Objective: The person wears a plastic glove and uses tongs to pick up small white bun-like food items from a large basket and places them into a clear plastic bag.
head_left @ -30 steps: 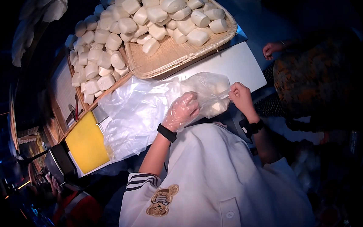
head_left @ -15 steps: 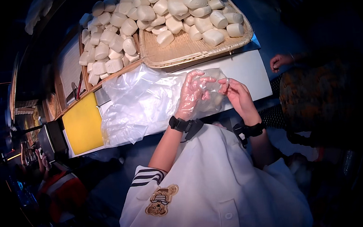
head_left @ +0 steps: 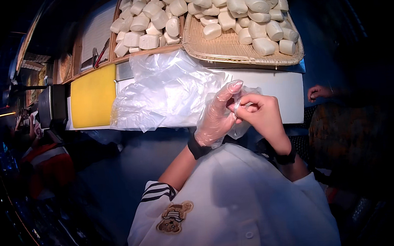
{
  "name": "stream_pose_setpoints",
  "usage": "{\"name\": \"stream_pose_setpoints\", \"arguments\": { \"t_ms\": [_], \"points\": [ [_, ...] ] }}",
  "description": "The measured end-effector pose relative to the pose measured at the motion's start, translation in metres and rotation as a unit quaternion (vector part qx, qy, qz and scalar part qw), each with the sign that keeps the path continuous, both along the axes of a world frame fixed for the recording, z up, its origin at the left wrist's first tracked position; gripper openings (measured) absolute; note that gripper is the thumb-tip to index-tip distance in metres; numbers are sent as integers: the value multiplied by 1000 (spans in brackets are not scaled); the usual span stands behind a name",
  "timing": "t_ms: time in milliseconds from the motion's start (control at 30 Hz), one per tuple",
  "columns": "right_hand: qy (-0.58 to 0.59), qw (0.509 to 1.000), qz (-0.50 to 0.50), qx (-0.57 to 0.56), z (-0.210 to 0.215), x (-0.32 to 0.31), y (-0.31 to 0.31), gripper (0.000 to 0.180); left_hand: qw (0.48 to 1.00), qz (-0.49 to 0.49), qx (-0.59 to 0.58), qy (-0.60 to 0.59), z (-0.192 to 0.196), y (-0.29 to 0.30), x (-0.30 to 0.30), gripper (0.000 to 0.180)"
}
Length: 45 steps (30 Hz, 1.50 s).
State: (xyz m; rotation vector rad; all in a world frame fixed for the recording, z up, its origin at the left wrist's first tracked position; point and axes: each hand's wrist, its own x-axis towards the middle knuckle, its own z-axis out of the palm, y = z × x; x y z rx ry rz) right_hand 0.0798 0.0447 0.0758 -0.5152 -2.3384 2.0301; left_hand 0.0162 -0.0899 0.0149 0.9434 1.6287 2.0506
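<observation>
A clear plastic glove covers my left hand (head_left: 217, 114), its visible fingers apart and curved, some of them hidden behind my right hand. My bare right hand (head_left: 262, 113) pinches thin clear plastic (head_left: 237, 105) at the left hand's fingers; it looks like glove film. More loose clear film (head_left: 241, 128) hangs just below the two hands; whether it belongs to the same glove I cannot tell. Beside them, a crumpled clear plastic bag (head_left: 162, 93) lies spread over the white tabletop (head_left: 280, 93).
White steamed buns fill a woven tray (head_left: 243, 59) at the back and a wooden box (head_left: 120, 57) left of it. A yellow board (head_left: 94, 96) lies at left, near red-handled scissors (head_left: 101, 54). Another person's hand (head_left: 317, 93) shows at right.
My hands have come closer together, and my right hand now pinches the film against the left hand's fingers. The view has shifted, moving the table and buns up and right in the picture.
</observation>
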Motion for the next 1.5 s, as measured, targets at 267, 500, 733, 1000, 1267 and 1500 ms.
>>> {"name": "stream_pose_setpoints", "arguments": {
  "t_ms": [267,500,733,1000,1267,1500],
  "points": [
    [-17,983,59,-175,5,-4,-100,12,982,76,137,-101,11,-108,21,82],
    [-120,957,199,-173,-12,-2,-211,12,984,67,-108,122,10,-255,29,65],
    [35,932,349,85,-53,25,-340,15,776,218,-392,443,-16,-392,77,19],
    [184,873,340,296,-89,-88,-445,14,793,390,-436,170,14,-534,68,15],
    [320,884,274,201,-58,-234,-598,13,682,522,-484,170,51,-643,-47,13],
    [187,870,393,-233,8,-414,-735,15,857,503,38,-108,79,-770,-227,26]
  ]
}}
